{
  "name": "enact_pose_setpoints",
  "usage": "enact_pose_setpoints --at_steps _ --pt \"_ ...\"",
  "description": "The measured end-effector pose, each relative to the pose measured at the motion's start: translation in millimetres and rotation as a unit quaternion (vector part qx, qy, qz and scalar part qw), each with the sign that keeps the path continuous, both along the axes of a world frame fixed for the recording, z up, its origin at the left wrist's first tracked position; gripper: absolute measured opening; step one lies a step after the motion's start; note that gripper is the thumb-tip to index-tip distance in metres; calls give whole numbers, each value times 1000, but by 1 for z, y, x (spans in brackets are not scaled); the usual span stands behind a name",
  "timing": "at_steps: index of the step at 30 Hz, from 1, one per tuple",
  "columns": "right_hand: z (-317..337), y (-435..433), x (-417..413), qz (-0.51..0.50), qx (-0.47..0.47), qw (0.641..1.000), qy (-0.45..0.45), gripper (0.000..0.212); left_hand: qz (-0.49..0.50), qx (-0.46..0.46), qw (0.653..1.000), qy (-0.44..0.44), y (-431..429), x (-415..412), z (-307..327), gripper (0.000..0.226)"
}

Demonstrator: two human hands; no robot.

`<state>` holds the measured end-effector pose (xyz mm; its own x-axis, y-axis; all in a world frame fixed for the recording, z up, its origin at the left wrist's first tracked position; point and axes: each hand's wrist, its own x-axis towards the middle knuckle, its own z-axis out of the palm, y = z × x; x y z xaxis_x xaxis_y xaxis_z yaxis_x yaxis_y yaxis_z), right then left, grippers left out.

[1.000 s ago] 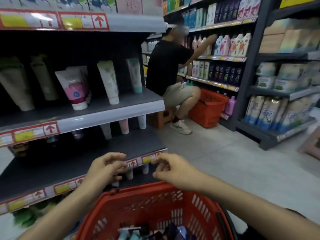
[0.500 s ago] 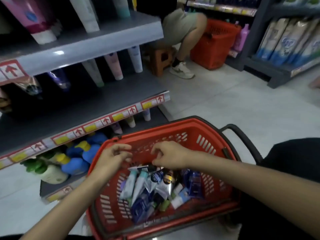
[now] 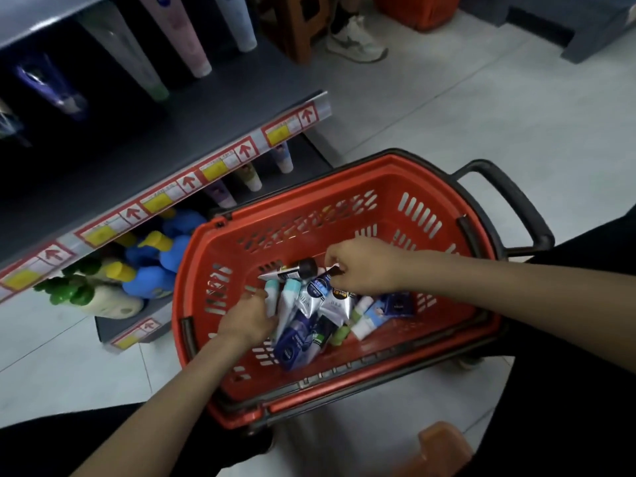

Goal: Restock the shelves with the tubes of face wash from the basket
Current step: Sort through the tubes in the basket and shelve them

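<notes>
A red shopping basket [image 3: 344, 172] stands on the floor in front of me, holding a heap of several face wash tubes [image 3: 309, 321] in blue, white and silver. My right hand [image 3: 364, 266] is down in the basket and pinches the flat end of a blue and silver tube [image 3: 315, 292]. My left hand [image 3: 246, 320] reaches in from the left, its fingers curled at a white tube with a teal cap [image 3: 287, 301]. A black-capped tube [image 3: 304, 268] lies at the far side of the heap. To the left, the dark shelf [image 3: 165, 118] carries standing tubes [image 3: 192, 39].
Blue, yellow and green bottles [image 3: 155, 266] fill the bottom shelf beside the basket. The basket's black handle [image 3: 506, 201] sticks out to the right. Another person's shoe [image 3: 358, 43], a wooden stool [image 3: 296, 25] and an orange basket [image 3: 416, 8] are further along the aisle. An orange stool [image 3: 437, 449] is near my knee.
My view has tilted down from the shelves to the basket. Both hands have dropped from above the rim into the heap, and each now has hold of a tube.
</notes>
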<state>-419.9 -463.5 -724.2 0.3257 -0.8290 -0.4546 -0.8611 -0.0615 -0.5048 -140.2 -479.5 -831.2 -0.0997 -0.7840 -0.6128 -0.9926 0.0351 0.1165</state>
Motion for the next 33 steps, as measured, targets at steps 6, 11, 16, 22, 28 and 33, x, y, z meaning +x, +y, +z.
enact_pose_setpoints --at_steps 6,11,16,22,28,33 --pt "-2 8 -7 28 -26 999 24 35 -83 27 991 -99 0 -4 -24 65" --pt "-4 9 -11 35 -33 999 25 35 -99 38 989 -106 -3 -4 -31 72" --pt "-4 14 -15 47 -38 997 44 39 -66 46 993 -85 -9 -2 -31 73" --pt "-1 17 -13 75 -67 993 59 40 -42 8 997 -65 -14 2 -33 19" --pt "3 19 -9 92 -77 990 71 40 33 -56 996 -62 -19 -7 13 53" --pt "3 20 -5 84 -87 989 84 42 67 -114 991 -14 -32 -29 82 14"
